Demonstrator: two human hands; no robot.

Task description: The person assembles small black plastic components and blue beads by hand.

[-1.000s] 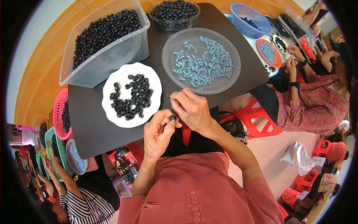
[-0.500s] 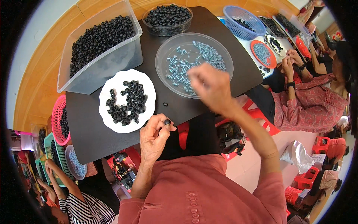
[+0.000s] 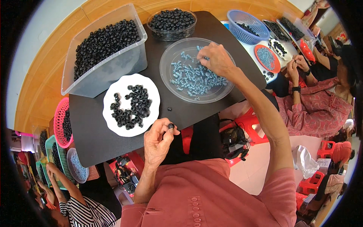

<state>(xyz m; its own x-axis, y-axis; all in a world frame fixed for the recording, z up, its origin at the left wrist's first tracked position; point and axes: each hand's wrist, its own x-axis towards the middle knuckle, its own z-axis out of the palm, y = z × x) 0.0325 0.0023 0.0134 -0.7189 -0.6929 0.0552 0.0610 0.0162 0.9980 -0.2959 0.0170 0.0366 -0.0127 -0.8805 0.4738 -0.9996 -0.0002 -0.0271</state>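
"One big clear bin (image 3: 119, 66) at left on the bench (image 3: 90, 140), heaped with black beads (image 3: 107, 45). Next?"

"White plate (image 3: 113, 84) just right of it, more beads scattered loose. Then left hand (image 3: 157, 142), at the bench's near edge."

"State?"

"Thumb and forefinger pinching a black bead (image 3: 171, 126). Lone dark piece (image 3: 169, 109) on the bench nearby; too small on my remote feed."

"Further right?"

"Clear oval tub (image 3: 172, 36) of beads at the back, then the round tray (image 3: 167, 63), blue-grey coils (image 3: 193, 79) loose inside. Right hand (image 3: 215, 58) over its far side, fingers curled; can't tell whether it pinches a coil."

"Progress?"

"My call from afar: bead in hand, nothing visibly joined to it; plenty of beads and coils left loose."
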